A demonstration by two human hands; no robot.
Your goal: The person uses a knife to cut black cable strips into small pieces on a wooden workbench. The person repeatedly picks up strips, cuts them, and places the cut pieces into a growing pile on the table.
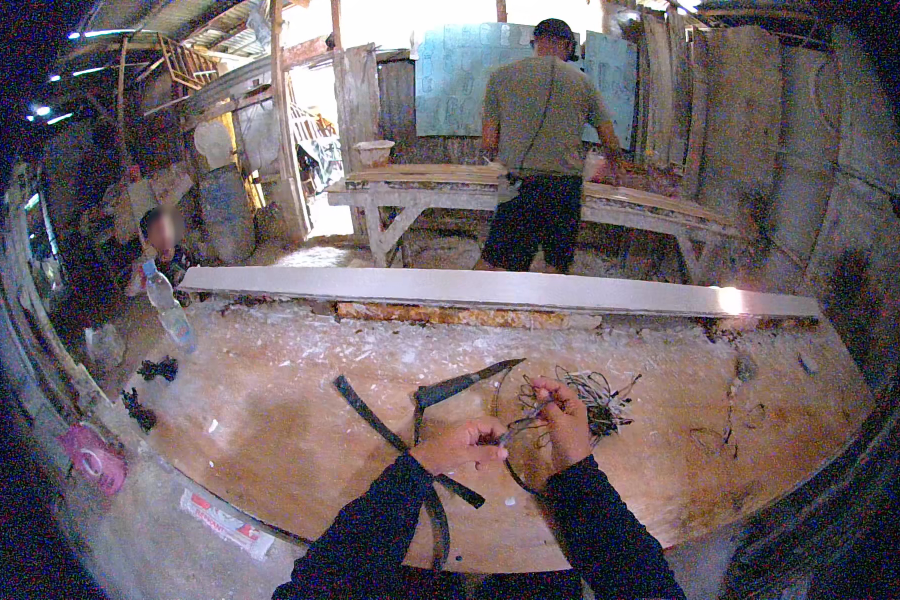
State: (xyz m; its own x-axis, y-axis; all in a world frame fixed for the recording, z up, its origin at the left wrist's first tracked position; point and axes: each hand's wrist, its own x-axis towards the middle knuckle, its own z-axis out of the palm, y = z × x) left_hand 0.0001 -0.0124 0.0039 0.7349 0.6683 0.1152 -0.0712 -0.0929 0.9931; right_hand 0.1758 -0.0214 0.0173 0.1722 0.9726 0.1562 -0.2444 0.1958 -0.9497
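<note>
My left hand (460, 447) and my right hand (562, 420) work close together over the wooden tabletop (300, 450), fingers pinched on a thin dark cord (518, 428) stretched between them. A loop of it curves up beyond my hands, and another part hangs below. Just past my right hand lies a tangled heap of thin wires (610, 405). Black flat strips (370, 410) lie beside and beneath my left wrist. Farther off rests a dark, pointed, bent piece (460, 387); whether it is a knife or a strip I cannot tell.
A long white board (500, 288) runs along the far edge. At left stand a clear bottle (170, 312) and black bundles (157, 369). Thin wire scraps (727, 435) lie at right. A person (542, 120) works at another bench (420, 185); another person (160, 235) is low at left.
</note>
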